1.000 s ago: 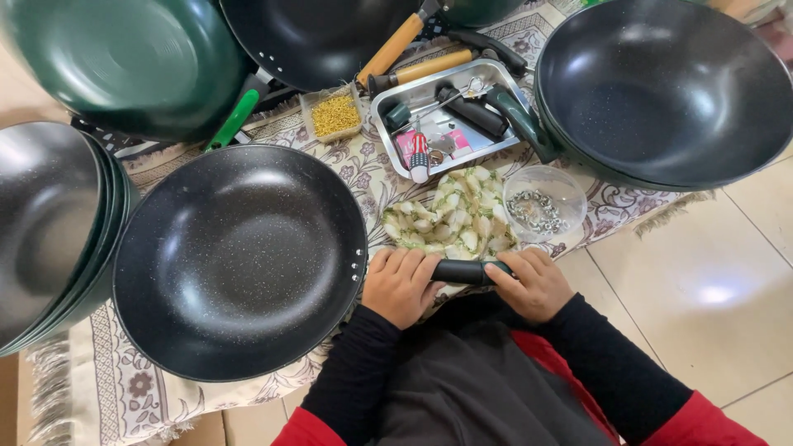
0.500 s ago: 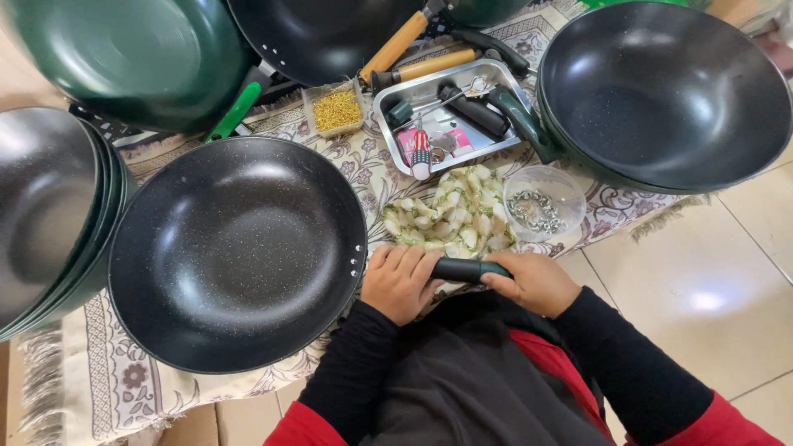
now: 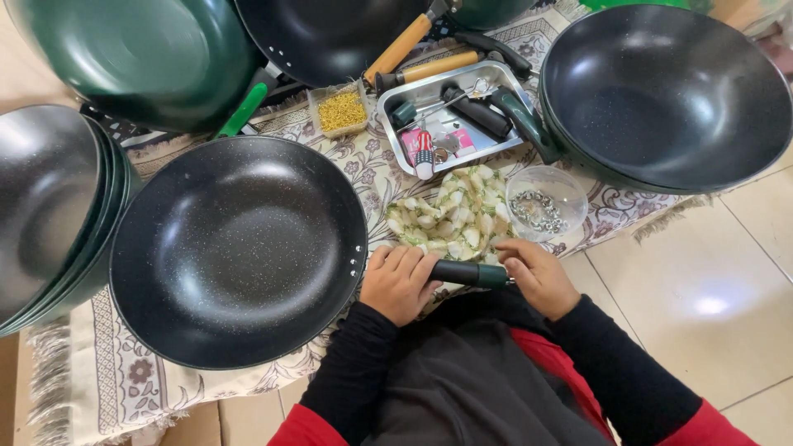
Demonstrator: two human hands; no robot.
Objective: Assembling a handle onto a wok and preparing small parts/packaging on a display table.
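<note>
Fitting the dark green handle (image 3: 471, 273) onto the black speckled wok (image 3: 238, 249).
Left hand (image 3: 400, 283) is gripping the handle's wok-side end, right hand (image 3: 537, 277) is pinching its outer end; judging mid-attachment, fastening likely needing the screwdriver (image 3: 424, 154) beyond the handle.

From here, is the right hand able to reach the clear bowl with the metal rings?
Probably yes. The right hand lies just below the clear bowl with nothing between them. However, it now grips the end of the dark handle, so it would have to release that first.
</note>
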